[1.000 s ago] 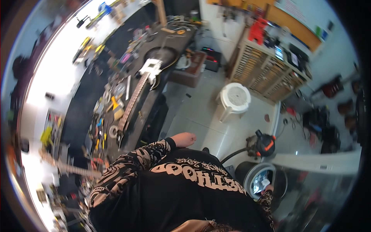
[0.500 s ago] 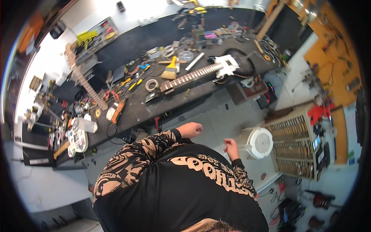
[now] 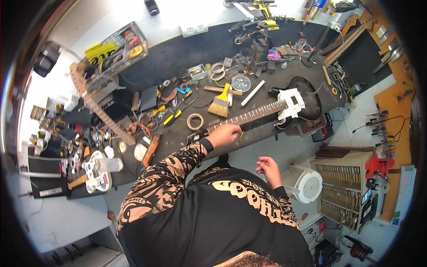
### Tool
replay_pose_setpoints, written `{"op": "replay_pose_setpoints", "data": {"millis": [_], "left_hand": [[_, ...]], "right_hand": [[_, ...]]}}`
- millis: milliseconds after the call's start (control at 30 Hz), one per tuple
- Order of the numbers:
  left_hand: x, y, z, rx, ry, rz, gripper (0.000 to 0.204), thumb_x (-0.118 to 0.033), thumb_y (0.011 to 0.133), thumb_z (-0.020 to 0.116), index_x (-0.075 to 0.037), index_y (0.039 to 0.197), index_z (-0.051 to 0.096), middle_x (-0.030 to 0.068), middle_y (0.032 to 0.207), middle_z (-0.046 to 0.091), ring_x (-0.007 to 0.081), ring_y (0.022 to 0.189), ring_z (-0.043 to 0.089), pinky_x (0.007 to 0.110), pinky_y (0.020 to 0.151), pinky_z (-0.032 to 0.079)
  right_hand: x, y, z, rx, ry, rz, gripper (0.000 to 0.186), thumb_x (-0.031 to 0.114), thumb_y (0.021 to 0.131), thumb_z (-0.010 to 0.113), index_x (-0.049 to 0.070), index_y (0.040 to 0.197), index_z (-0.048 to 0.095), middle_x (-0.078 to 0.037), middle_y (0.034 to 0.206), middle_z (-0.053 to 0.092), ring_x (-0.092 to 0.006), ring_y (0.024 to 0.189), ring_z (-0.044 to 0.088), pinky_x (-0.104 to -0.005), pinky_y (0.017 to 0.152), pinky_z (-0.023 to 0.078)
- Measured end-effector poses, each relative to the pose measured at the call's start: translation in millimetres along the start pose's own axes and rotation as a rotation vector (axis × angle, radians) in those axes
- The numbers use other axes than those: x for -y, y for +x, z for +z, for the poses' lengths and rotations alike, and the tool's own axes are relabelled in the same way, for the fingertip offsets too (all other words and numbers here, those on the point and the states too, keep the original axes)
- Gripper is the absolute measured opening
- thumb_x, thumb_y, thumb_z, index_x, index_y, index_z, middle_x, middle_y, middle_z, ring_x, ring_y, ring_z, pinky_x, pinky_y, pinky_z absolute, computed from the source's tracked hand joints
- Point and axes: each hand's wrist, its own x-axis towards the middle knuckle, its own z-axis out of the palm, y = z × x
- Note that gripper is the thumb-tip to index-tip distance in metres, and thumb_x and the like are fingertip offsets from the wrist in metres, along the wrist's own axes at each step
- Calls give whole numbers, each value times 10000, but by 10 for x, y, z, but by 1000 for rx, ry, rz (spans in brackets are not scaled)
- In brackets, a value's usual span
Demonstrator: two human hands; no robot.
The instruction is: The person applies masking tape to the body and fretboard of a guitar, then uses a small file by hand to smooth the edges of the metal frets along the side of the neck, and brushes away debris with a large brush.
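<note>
Head view: curled left hand [image 3: 223, 136], contents unclear, partly hides guitar [image 3: 262, 111]; brush [image 3: 219, 105] at its twelve o'clock; half-open right hand [image 3: 269, 171], stool [image 3: 308, 186] at four.

One counter [image 3: 178, 135] bears one black guitar [image 3: 308, 100], one wide yellow-handled brush [image 3: 219, 105] and one round clear dish [image 3: 241, 83]. There are two bare hands [image 3: 224, 135] and one white stool [image 3: 308, 187].

A guitar workshop is showing here: a black electric guitar [image 3: 272, 107] is lying on a dark workbench [image 3: 175, 132] among scattered hand tools [image 3: 172, 117], a separate guitar neck [image 3: 104, 114] is resting at left, and screwdrivers [image 3: 380, 132] are lining an orange board [image 3: 394, 104] at far right.
</note>
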Motion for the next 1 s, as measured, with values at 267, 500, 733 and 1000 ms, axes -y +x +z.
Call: {"op": "replay_pose_setpoints", "data": {"millis": [267, 500, 733, 1000], "left_hand": [[611, 775, -816, 37, 164, -51, 222, -159, 1015, 639, -28, 1141, 765, 208, 1063, 790, 412, 1049, 751, 507, 934, 590], [802, 485, -500, 107, 71, -123, 227, -162, 991, 649, -41, 1150, 756, 195, 1075, 792, 418, 1059, 751, 526, 935, 585], [619, -68, -80, -40, -41, -77, 183, -157, 963, 655, -87, 1072, 784, 190, 1025, 786, 421, 1004, 755, 539, 895, 588], [335, -700, 9, -252, -22, -324, 223, -166, 998, 618, -46, 1112, 769, 227, 1046, 774, 432, 1035, 746, 544, 923, 584]], "right_hand": [[393, 415, 282, -100, -14, -81, 253, 85, 1123, 588, 18, 1358, 655, -90, 1208, 741, -158, 959, 732, -306, 867, 588], [568, 622, 474, -54, 20, 33, 259, 105, 1147, 559, 9, 1372, 643, -116, 1231, 752, -169, 993, 758, -298, 882, 589], [744, 993, 561, 132, -214, 46, 244, 107, 1141, 585, 14, 1355, 657, -90, 1188, 762, -164, 962, 754, -303, 856, 590], [1427, 1400, 924, 429, -381, -140, 233, 117, 1138, 587, -3, 1318, 673, -77, 1120, 770, -158, 961, 740, -317, 875, 590]]}}
